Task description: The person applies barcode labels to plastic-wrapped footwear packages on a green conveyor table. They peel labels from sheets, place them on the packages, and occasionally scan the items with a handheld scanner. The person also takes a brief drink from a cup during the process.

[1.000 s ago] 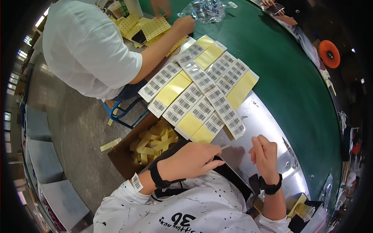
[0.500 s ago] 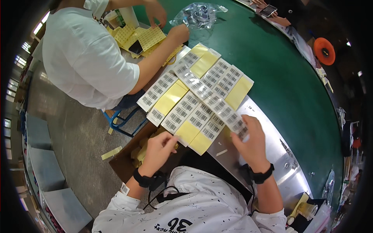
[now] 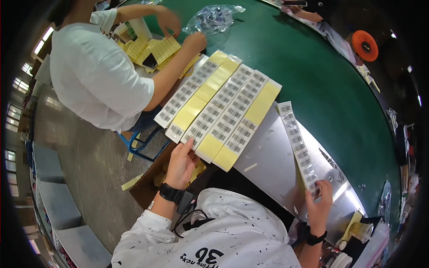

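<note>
Several long strips of barcode labels [image 3: 210, 117], some with bare yellow backing showing, lie side by side on the metal table top in front of me. At their near edge, my left hand [image 3: 180, 166] pinches the end of one white strip between thumb and fingers. Off to the right, my right hand [image 3: 320, 203] is closed on the near end of a separate barcode label strip [image 3: 298, 143]. That strip stretches away from the hand over the metal surface, apart from the others.
At the left a co-worker in a white shirt [image 3: 96, 73] handles yellow sheets [image 3: 163, 49] beside a phone [image 3: 150, 61]. A clear plastic bag [image 3: 214, 18] lies on the green table [image 3: 321, 80]. Below the strips stands a cardboard box [image 3: 147, 184] with yellow scraps. An orange reel [image 3: 365, 45] is far right.
My right hand has drawn its label strip off the others, to the right and toward me. My left hand has shifted from the yellow corner to the end of a white strip.
</note>
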`<state>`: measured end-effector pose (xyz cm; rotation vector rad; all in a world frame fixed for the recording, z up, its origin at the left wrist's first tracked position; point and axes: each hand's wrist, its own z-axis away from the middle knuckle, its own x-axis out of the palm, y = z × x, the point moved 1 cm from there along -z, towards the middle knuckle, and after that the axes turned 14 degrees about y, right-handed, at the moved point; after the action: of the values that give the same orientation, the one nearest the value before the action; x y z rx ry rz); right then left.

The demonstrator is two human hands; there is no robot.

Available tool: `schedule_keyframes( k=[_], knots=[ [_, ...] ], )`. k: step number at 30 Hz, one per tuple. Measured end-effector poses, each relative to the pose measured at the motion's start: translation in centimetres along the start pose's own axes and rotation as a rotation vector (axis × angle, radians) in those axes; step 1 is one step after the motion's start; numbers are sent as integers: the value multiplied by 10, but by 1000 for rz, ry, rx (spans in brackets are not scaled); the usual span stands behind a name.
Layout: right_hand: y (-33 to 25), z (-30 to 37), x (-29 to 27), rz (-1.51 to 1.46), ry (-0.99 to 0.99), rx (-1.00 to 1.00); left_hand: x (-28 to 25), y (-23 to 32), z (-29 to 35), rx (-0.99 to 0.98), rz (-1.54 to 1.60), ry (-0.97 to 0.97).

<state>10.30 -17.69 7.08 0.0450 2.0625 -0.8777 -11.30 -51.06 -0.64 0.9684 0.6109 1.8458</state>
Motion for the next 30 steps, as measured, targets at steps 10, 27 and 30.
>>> schedule_keyframes(
  k=[10, 27, 30],
  knots=[
    [4, -3, -15, -53, 71, -72, 60, 57, 47, 154, 101, -60],
    [-73, -96, 58, -1588, -795, 674, 150, -4, 134, 322, -770, -592],
    [-72, -79, 31, -1518, -831, 542, 144, -11, 110, 106, -347, -549]
  ],
)
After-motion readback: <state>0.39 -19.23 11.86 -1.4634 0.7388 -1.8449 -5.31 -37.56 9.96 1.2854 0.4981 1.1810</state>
